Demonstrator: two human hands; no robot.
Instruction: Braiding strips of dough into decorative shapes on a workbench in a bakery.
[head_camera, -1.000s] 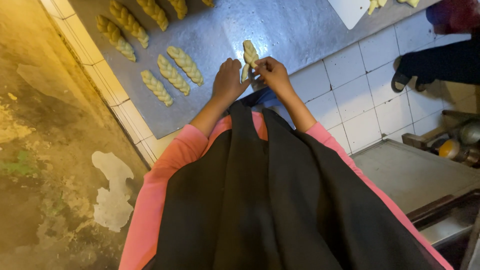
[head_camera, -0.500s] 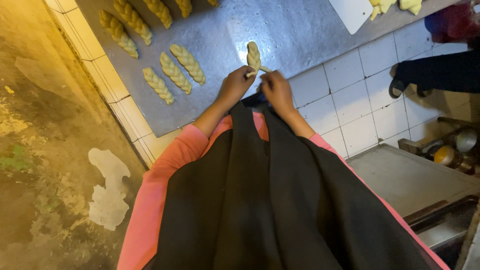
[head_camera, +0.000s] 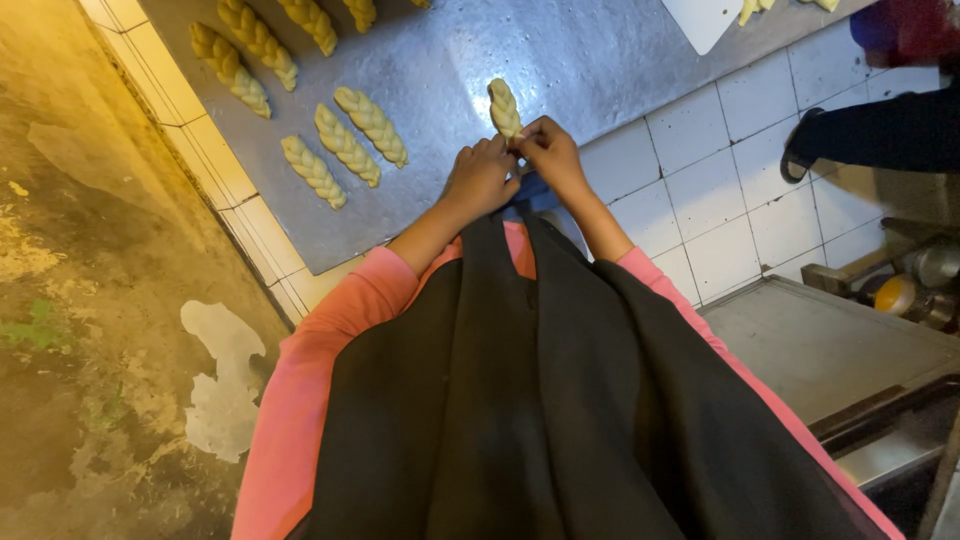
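Observation:
A pale yellow braided dough piece (head_camera: 504, 107) lies on the grey metal worktop (head_camera: 600, 60). Both hands pinch its near end together. My left hand (head_camera: 482, 178) has its fingers curled on the end from the left. My right hand (head_camera: 550, 152) grips the same end from the right, fingertips touching the left hand's. Pink sleeves and a black apron fill the lower view.
Several finished braided dough pieces (head_camera: 345, 142) lie in rows at the worktop's left. A white cutting board (head_camera: 700, 18) with dough bits sits at the top. Another person's leg and sandal (head_camera: 800, 150) stand on the white tiled surface at right. Metal pots (head_camera: 925, 270) are far right.
The dough went from loose twisted strands to a tight braid lying flat. Both hands have drawn back to its near end and closed together on it.

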